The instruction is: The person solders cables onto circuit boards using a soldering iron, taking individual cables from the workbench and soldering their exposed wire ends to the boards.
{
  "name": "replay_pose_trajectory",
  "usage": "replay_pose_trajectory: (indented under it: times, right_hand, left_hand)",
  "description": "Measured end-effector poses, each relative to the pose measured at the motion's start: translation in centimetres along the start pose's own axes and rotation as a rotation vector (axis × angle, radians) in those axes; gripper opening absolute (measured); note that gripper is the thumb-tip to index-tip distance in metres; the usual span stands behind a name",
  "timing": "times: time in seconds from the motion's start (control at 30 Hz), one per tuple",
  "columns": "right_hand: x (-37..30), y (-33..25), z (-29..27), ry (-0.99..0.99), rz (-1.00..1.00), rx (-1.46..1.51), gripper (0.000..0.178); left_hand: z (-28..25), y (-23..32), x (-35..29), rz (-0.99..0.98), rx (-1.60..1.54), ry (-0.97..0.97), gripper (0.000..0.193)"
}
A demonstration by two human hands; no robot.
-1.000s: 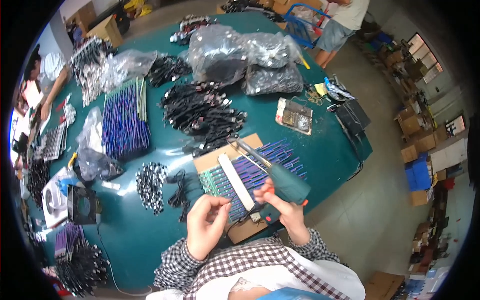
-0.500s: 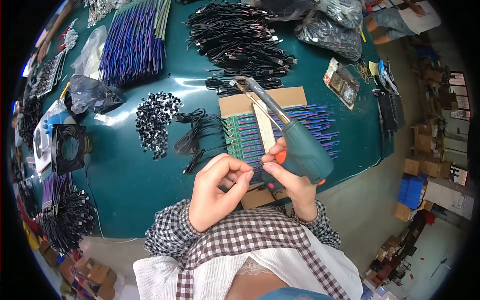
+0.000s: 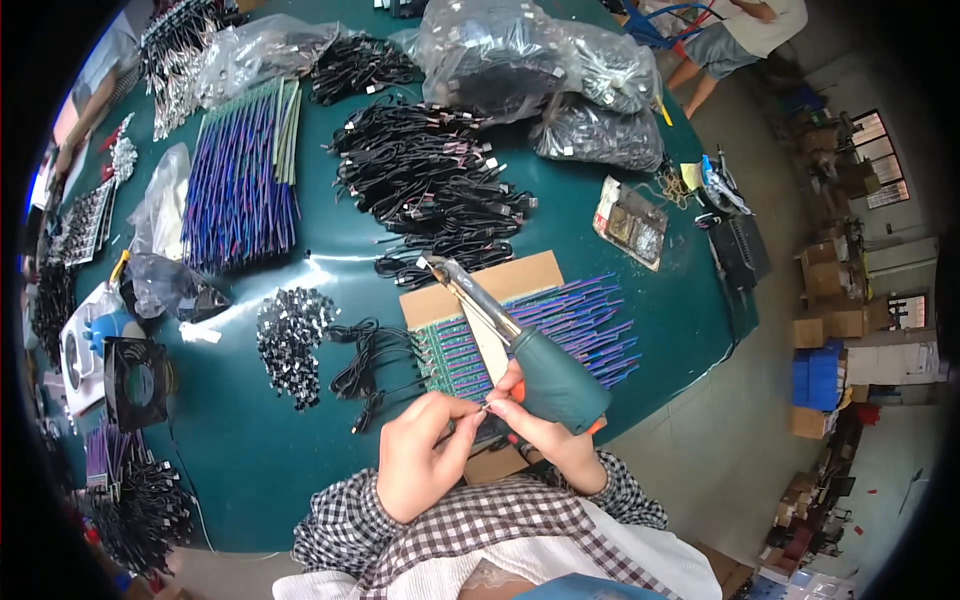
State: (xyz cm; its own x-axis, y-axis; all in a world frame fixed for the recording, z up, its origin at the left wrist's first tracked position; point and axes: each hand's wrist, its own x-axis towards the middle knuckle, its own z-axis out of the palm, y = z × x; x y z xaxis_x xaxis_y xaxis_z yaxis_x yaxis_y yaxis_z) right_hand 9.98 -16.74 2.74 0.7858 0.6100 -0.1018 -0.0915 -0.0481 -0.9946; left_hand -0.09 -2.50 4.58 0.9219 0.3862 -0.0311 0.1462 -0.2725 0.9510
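Seen from above at a crowded teal worktable (image 3: pixel 300 470), a person in a checked shirt works on small wiring. At far left lie a black cooling fan (image 3: pixel 137 369) and a fanned bundle of purple wires (image 3: pixel 240 180); a heap of small black clips (image 3: pixel 290 335) sits nearer the middle, with piled black cables (image 3: pixel 430 180) behind. The left hand (image 3: pixel 420 465) is curled almost closed, thumb and forefinger pinched on something small and pale, too tiny to identify, right at the tips of the other hand. The right hand (image 3: pixel 545 435) is wrapped around the grey-green handle of a soldering iron (image 3: pixel 510 335), fingers closed on the grip. The iron's long axis runs up and leftward, away from the body, its metal tip over a cardboard sheet (image 3: pixel 500 282) carrying a row of green boards with purple leads (image 3: pixel 580 320). The pinched piece lies just left of the iron's handle, touching distance from both hands, and well short of the tip. Clear bags of parts (image 3: pixel 520 60) sit at the far edge.
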Motion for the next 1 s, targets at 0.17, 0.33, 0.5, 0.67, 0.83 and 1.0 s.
replay_pose_trajectory:
  times: [0.17, 0.33, 0.5, 0.67, 0.83, 1.0]
  right_hand:
    - [-0.4, -0.5, -0.1, -0.026, 0.039, 0.026, 0.029]
    - [-0.3, -0.6, -0.7, -0.028, 0.148, 0.061, 0.023]
    - [-0.2, -1.6, 0.0, -0.031, 0.002, 0.140, 0.040]
    - [-0.3, -0.9, 0.5, -0.109, 0.005, 0.070, 0.041]
    - [-0.1, -0.3, 0.4, -0.068, 0.060, 0.006, 0.039]
    - [0.2, -0.7, 1.0, -0.026, 0.114, 0.110, 0.037]
  left_hand:
    - [0.6, -0.8, -1.3, 0.018, -0.152, -0.030, 0.006]
    - [0.5, -1.3, -1.5, -0.225, -0.534, -0.008, 0.009]
    - [0.2, -0.5, -0.9, -0.286, -0.574, 0.031, 0.006]
    - [0.6, -1.4, -1.2, -0.195, -0.518, 0.047, 0.006]
    - [0.3, -1.0, -1.3, -0.134, -0.294, 0.060, 0.007]
    - [0.0, -1.3, -1.0, -0.226, -0.398, 0.047, 0.006]
